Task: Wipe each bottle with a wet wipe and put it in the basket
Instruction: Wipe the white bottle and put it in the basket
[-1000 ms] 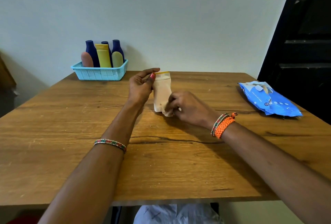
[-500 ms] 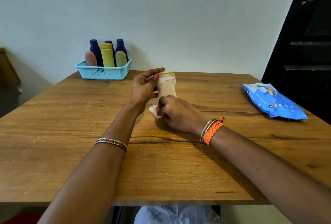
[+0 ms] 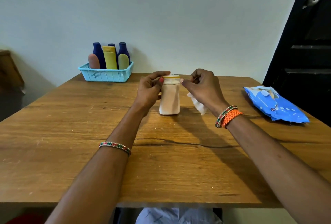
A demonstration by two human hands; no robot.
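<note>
A cream bottle [image 3: 169, 98] with a yellow-ringed top stands upright on the wooden table [image 3: 161, 161] near its middle. My left hand [image 3: 150, 89] holds it at the top, thumb and fingers round the cap. My right hand [image 3: 202, 87] is just right of the cap, its fingertips beside it, and grips a white wet wipe [image 3: 198, 104] that hangs below the palm. A light blue basket [image 3: 105, 75] at the far left of the table holds several bottles, dark blue, yellow and pinkish.
A blue pack of wet wipes [image 3: 274, 104] lies near the table's right edge. A pale wall runs behind the table. A dark door [image 3: 308, 44] stands at the right. The table's front edge is close to my body.
My right hand has risen with the wipe from the bottle's base to beside its cap. My left hand stays at the top of the bottle. The camera has shifted slightly.
</note>
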